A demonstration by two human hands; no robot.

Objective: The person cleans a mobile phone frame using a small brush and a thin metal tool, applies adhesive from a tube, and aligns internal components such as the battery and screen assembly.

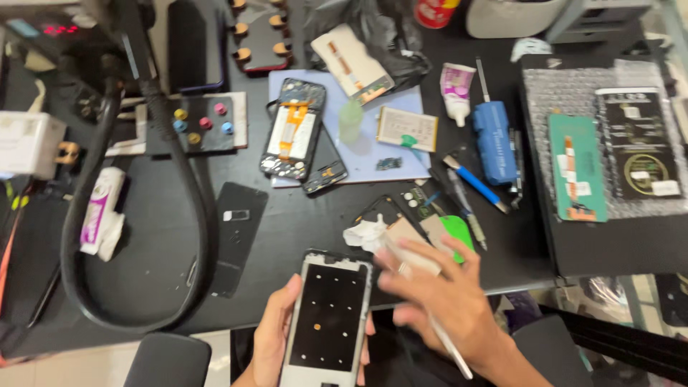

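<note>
My left hand (271, 337) cradles a phone frame (327, 319) with a black inner plate dotted with small holes, held upright near the table's front edge. My right hand (444, 294) hovers just right of the frame, blurred, with a thin silver tool (450, 347) pinched between its fingers and a small beige piece (408, 244) at the fingertips. A crumpled white wipe (364, 233) lies just beyond the frame's top.
An opened phone (294, 129) lies on a pale blue mat (390, 154) beside a battery (407, 129). A blue screwdriver handle (494, 143), tubes of glue (456, 89), a thick black hose (201, 215), a green flex strip (577, 168) and a boxed part (640, 143) surround them.
</note>
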